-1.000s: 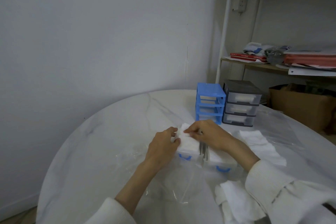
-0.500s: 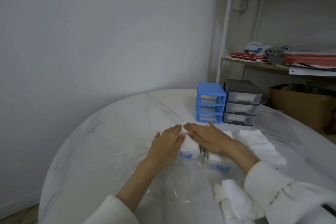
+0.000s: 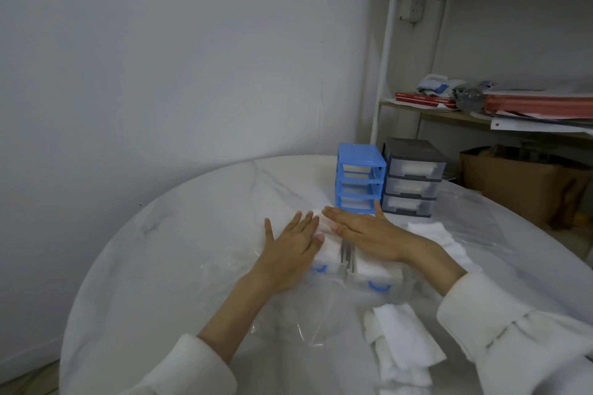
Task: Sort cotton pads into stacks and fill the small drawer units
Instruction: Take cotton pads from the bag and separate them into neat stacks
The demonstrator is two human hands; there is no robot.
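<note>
Cotton pads (image 3: pixel 332 248): soft, featherlight, springy, likely to puff up and slide off one another; best pressed flat from above, or taken by the stack's edges between flat fingers, never by a single corner. Packed now in two clear drawers (image 3: pixel 372 276) lying side by side mid-desk, blue handles toward the body. Left hand (image 3: pixel 293 250) spread flat, fingers straight, pressing down on the left drawer's pads. Right hand (image 3: pixel 369 231) likewise flat and spread, laid over the right drawer, fingertips reaching across onto the left one's pads. Nothing pinched in either.

Around, largest first: round marble desk (image 3: pixel 192 234); shelf (image 3: pixel 481 112) at the right with books and papers; cardboard box (image 3: pixel 519 183) below it. Loose clear plastic sheet (image 3: pixel 288 324) crumpled under and in front of the drawers, slippery, liable to let them skate or snag. Blue unit (image 3: pixel 359 179) just beyond the hands, slots open; grey unit (image 3: pixel 412 178) beside it, drawers in, white showing through. Spare pads in a heap (image 3: pixel 401 346) near the right sleeve, more (image 3: pixel 442 237) right of the drawers.
</note>
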